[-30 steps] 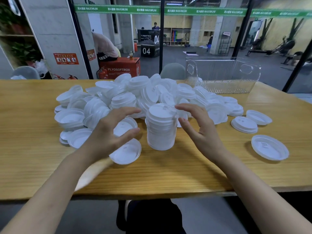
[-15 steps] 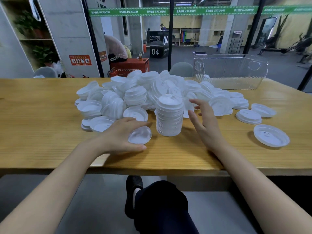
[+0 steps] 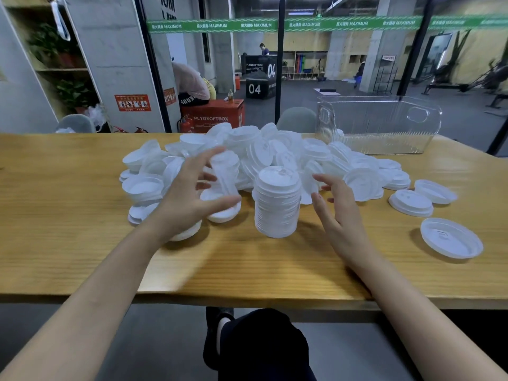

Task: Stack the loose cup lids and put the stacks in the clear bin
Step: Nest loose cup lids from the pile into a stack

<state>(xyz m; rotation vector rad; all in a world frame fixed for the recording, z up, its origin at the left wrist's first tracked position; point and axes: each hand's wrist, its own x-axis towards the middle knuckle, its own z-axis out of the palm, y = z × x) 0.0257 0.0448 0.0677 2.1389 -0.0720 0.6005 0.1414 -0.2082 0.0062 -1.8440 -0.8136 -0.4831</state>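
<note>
Head camera looks down on a wooden table point(image 3: 68, 215), and the directions are given with 12 o'clock as the far edge of the table. Near the middle stands a tall stack of white cup lids point(image 3: 276, 204), upright, with its top lid showing the drinking hole. Behind it, from 10 to 1 o'clock, lies a big pile of loose lids point(image 3: 275, 152), many tilted or upside down. The left hand point(image 3: 187, 199) is at 9 o'clock of the stack, its fingers spread wide over the near edge of the pile. It is blurred, so I cannot tell if it touches the lids under it. The right hand point(image 3: 338, 215) is just beside the stack at 3 o'clock, open with relaxed fingers, and a small gap shows between them and the stack. The clear bin point(image 3: 379, 127) stands at 1 o'clock on the far edge of the table, touching the pile on its left side. At 3 o'clock, well apart from the stack, one upturned lid point(image 3: 450, 237) lies alone. Two more separate lids point(image 3: 411, 202) lie between it and the pile. Behind the glass at 12 o'clock is a red box point(image 3: 217, 116) marked PLYOSOFTBOX.
</note>
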